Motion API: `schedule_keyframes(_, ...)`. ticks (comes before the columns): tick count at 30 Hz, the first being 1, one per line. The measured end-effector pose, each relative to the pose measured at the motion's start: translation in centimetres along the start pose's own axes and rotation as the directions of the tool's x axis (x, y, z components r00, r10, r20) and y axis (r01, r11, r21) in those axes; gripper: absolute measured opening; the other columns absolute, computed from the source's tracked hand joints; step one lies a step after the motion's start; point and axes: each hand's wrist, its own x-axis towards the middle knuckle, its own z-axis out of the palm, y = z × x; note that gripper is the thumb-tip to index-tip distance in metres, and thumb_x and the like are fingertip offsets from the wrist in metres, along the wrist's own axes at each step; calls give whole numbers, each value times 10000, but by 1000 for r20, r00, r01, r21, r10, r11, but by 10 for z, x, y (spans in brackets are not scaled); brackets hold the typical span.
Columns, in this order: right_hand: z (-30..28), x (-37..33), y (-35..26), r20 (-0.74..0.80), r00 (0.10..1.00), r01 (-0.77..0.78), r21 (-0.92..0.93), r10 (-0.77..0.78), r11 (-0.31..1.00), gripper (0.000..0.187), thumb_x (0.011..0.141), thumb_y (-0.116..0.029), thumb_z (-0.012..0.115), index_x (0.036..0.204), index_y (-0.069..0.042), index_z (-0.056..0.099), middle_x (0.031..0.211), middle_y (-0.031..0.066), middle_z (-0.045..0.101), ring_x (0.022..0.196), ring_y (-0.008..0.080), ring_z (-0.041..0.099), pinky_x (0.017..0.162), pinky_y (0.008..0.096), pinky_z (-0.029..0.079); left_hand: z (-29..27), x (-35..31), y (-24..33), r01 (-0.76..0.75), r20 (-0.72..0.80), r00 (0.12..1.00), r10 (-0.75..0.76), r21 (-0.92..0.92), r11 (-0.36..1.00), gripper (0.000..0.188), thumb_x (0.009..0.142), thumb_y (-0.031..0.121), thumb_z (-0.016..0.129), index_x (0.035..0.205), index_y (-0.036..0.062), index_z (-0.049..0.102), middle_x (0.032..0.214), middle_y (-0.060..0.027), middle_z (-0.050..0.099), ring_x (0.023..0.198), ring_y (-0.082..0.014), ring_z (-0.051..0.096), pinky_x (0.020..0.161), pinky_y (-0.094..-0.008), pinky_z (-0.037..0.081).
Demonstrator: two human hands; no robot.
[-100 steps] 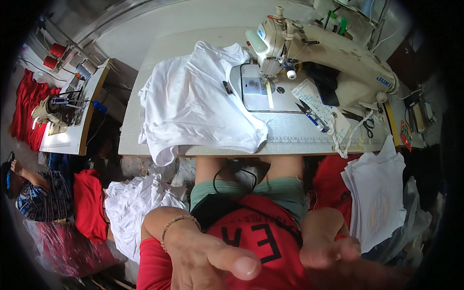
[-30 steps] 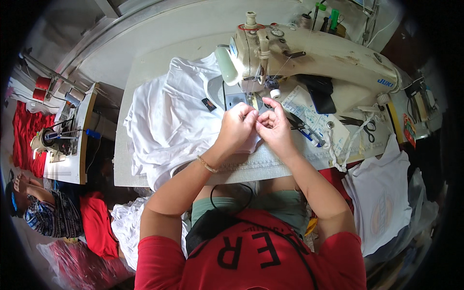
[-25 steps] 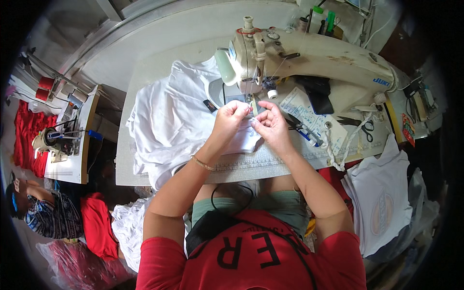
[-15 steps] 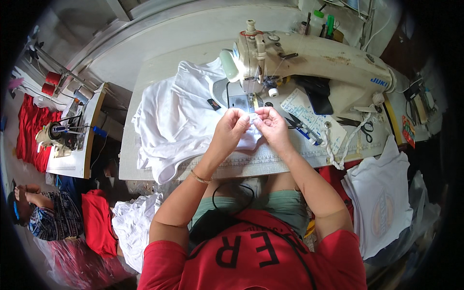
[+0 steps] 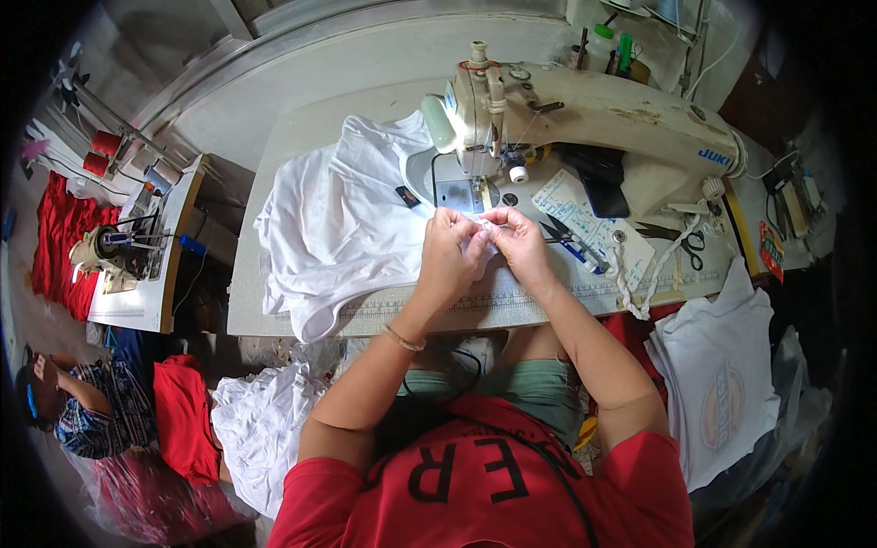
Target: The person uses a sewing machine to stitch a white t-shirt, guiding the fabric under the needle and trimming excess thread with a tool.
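A white shirt [image 5: 343, 205] lies spread over the left part of the sewing table, its right edge running up to my fingers. My left hand [image 5: 454, 247] pinches that edge just in front of the sewing machine [image 5: 585, 105]. Close beside it, my right hand [image 5: 516, 239] grips the same bit of cloth between thumb and fingers. The needle and presser foot [image 5: 478, 187] stand just beyond my fingertips, with no cloth visible under them. A small dark label [image 5: 407, 196] lies on the shirt. What exactly the fingertips press together is hidden.
Right of my hands lie blue-handled snips [image 5: 580, 254], a written paper [image 5: 575, 205], a phone [image 5: 603, 194] and black scissors [image 5: 681, 239]. White shirts [image 5: 717, 384] hang at the table's right front. At far left are another sewing machine [image 5: 100, 251] and a seated person [image 5: 91, 406].
My hands have come closer together and a little nearer to me, bunching the shirt's edge between them. The left wrist has turned inward and its fingers are more curled.
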Motion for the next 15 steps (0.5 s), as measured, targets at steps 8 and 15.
schedule_keyframes(8,-2,0,2,2,1000,15,133,-15,991,95,893,-21,584,982,5,606,881,-6,615,791,44,570,705,194,469,8,-1,-11,-61,-98,993,67,65,996,220,785,230,677,776,21,608,1036,-119,535,944,-297,498,814,-396,393)
schedule_keyframes(15,2,-5,-1,-36,997,63,-52,-65,997,135,904,-30,569,1018,9,630,909,12,644,801,50,582,722,205,481,11,8,-10,-75,-109,991,82,67,995,242,788,262,687,768,29,625,1060,-97,555,964,-276,507,830,-388,385)
